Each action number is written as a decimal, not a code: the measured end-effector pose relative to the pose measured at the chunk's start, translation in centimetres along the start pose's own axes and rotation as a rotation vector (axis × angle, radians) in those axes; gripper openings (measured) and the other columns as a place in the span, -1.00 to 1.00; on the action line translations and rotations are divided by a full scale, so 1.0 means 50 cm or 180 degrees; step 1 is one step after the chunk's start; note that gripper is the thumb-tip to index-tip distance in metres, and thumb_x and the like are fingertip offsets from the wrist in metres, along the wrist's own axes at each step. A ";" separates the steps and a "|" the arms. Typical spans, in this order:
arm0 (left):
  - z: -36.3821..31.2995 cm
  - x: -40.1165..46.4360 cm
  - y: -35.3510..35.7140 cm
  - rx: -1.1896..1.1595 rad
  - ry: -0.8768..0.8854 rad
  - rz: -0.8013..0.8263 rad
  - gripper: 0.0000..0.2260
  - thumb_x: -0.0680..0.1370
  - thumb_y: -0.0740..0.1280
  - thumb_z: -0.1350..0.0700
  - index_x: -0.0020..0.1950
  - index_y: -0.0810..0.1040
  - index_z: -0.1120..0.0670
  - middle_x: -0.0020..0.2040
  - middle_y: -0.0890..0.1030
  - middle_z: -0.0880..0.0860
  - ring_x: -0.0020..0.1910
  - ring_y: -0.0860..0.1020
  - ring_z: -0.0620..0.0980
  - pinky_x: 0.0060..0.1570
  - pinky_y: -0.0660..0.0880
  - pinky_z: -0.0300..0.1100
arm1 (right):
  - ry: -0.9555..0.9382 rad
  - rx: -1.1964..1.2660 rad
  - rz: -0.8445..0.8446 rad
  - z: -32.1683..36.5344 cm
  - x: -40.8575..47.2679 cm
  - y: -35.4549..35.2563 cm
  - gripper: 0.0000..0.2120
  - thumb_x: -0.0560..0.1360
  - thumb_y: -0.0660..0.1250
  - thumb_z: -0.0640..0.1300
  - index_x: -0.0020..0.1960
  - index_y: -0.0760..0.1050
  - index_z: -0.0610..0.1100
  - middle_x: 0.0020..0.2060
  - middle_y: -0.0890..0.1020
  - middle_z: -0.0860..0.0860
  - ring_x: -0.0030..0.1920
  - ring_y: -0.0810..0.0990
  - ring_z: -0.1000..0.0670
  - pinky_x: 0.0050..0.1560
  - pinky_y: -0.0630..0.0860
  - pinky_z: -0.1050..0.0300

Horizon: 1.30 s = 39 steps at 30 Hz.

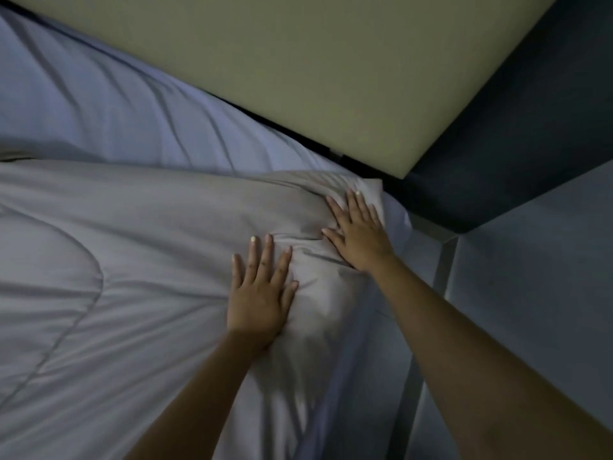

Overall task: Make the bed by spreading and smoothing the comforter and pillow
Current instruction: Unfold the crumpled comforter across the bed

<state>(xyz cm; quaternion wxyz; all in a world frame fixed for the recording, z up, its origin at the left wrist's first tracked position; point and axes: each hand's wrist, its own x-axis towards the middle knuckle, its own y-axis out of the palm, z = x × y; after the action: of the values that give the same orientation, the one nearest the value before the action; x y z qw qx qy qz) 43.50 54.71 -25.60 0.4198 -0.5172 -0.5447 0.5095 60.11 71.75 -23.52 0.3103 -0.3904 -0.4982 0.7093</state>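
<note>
Dimly lit. Grey comforter (132,260) lies over the bed, its corner bunched near the headboard (298,78). Left hand (260,293) and right hand (356,232) both press flat on it, fingers straight, grasping nothing.

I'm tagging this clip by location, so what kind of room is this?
Most likely a bedroom. Both hands, left hand and right hand, press flat on a grey quilted comforter spread over a bed with a pale blue sheet, which meets a beige padded headboard.
</note>
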 end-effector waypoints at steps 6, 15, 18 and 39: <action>0.006 0.004 -0.025 -0.0480 0.0174 -0.0160 -0.41 0.61 -0.04 -0.22 0.56 0.15 0.06 0.57 0.10 0.10 0.56 -0.01 0.10 0.46 -0.08 0.12 | -0.0160 0.0172 -0.0265 -0.016 -0.007 0.017 -0.32 0.54 -0.08 0.35 0.54 -0.23 0.12 0.56 -0.15 -0.06 0.55 -0.20 -0.03 0.53 -0.18 -0.02; 0.096 0.315 -0.169 -0.0362 -0.0116 -0.0261 -0.47 0.66 -0.06 -0.09 0.58 -0.02 0.10 0.59 0.01 0.13 0.57 -0.09 0.15 0.48 -0.10 0.15 | -0.0011 0.0158 -0.0521 0.005 0.000 0.033 -0.25 0.47 -0.28 0.42 0.55 -0.23 0.06 0.56 -0.06 -0.02 0.55 -0.14 -0.03 0.52 -0.13 -0.03; 0.112 0.357 -0.160 -0.0214 -0.0456 0.0616 -0.42 0.65 -0.05 -0.17 0.59 -0.17 0.00 0.60 -0.10 0.07 0.56 -0.16 0.12 0.49 -0.09 0.18 | -0.0020 0.0198 -0.0543 0.011 -0.002 0.032 -0.25 0.46 -0.34 0.42 0.55 -0.19 0.08 0.56 -0.04 -0.01 0.55 -0.12 -0.04 0.52 -0.11 -0.04; -0.008 0.462 -0.178 0.0453 0.0131 0.0376 -0.53 0.68 -0.04 0.03 0.58 0.00 0.13 0.58 0.09 0.13 0.56 -0.01 0.18 0.47 -0.01 0.12 | 0.0284 0.0045 -0.1123 -0.002 0.003 0.000 -0.43 0.63 -0.05 0.05 0.53 0.07 -0.23 0.53 0.10 -0.14 0.54 0.04 -0.13 0.52 0.01 -0.07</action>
<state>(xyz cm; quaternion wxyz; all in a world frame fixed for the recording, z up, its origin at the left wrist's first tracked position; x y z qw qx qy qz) 40.08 78.15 -18.34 0.4358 -0.5277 -0.4670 0.5600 60.13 71.92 -23.59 0.4544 -0.3258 -0.5398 0.6293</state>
